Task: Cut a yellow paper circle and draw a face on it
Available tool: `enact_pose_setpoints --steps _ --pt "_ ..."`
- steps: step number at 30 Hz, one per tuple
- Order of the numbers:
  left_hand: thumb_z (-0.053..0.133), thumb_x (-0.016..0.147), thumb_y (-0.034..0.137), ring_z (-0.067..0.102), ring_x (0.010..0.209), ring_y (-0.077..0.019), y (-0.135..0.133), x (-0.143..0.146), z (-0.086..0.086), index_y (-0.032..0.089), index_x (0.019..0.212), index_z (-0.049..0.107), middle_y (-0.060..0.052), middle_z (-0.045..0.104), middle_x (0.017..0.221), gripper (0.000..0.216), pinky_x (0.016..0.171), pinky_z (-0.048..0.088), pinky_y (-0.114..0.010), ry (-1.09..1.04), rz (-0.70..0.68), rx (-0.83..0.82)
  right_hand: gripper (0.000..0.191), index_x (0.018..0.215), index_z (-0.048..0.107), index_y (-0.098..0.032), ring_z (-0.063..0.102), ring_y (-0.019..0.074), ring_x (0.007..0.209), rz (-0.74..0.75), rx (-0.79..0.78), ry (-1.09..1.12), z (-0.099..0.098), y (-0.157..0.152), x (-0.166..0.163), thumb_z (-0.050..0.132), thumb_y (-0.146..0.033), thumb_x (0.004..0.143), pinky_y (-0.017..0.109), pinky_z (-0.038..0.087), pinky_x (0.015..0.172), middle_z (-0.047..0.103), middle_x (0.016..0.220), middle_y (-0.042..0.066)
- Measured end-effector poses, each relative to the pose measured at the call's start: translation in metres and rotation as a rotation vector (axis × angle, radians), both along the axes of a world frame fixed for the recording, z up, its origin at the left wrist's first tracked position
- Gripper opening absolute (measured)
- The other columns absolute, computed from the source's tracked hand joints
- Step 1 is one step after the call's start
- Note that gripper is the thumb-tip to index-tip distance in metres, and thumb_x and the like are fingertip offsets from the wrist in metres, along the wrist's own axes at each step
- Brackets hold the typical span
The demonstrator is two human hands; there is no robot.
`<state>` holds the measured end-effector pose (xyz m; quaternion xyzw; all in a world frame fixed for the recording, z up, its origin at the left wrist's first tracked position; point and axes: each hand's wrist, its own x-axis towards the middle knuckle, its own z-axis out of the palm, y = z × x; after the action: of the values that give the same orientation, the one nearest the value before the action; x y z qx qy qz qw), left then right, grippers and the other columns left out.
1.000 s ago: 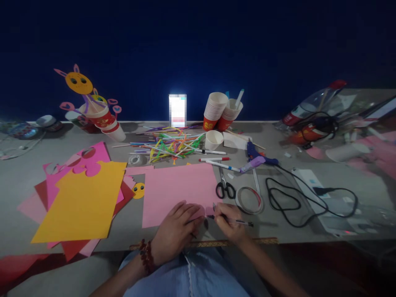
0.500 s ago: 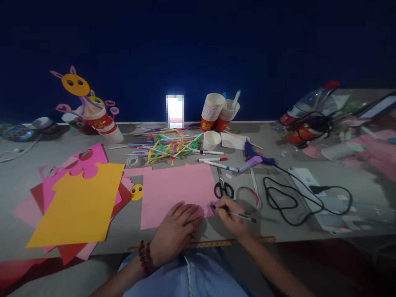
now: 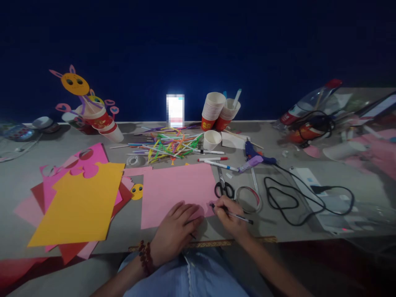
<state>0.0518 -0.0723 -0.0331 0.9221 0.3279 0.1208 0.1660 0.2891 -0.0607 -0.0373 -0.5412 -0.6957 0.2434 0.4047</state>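
A pink sheet of paper (image 3: 177, 183) lies in front of me near the table edge. My left hand (image 3: 177, 222) rests flat on its lower part, fingers stretched out; something thin and dark shows by the thumb, too small to name. My right hand (image 3: 230, 216) is closed around a pen (image 3: 240, 216), its tip on the paper's lower right corner. Just beyond that hand lie black-handled scissors (image 3: 224, 189) and a ring-shaped roll of tape (image 3: 248, 199).
Coloured paper sheets (image 3: 80, 206) are stacked at left. Twisted colourful sticks (image 3: 173, 146), paper cups (image 3: 213, 109) and markers (image 3: 213, 159) stand or lie behind. A glue gun (image 3: 258, 154) with black cable (image 3: 280, 198) is at right, near a white power strip (image 3: 309, 198).
The pen in my right hand has shifted slightly, its back end a little to the left and lower. My left hand stays in place on the paper.
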Motion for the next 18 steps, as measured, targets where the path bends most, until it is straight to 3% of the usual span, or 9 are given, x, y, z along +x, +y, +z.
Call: enact_pose_setpoints --steps 18 --pt "0.055 0.096 0.026 0.042 0.138 -0.0225 0.0006 0.0004 0.0026 0.026 0.138 0.053 -0.006 0.05 0.149 0.042 0.12 0.027 -0.049 0.004 -0.009 -0.019 0.017 0.066 0.05 -0.023 0.051 0.0126 0.052 0.025 0.016 -0.034 0.0032 0.001 -0.0009 0.048 -0.013 0.079 0.023 0.039 0.054 0.053 0.057 -0.004"
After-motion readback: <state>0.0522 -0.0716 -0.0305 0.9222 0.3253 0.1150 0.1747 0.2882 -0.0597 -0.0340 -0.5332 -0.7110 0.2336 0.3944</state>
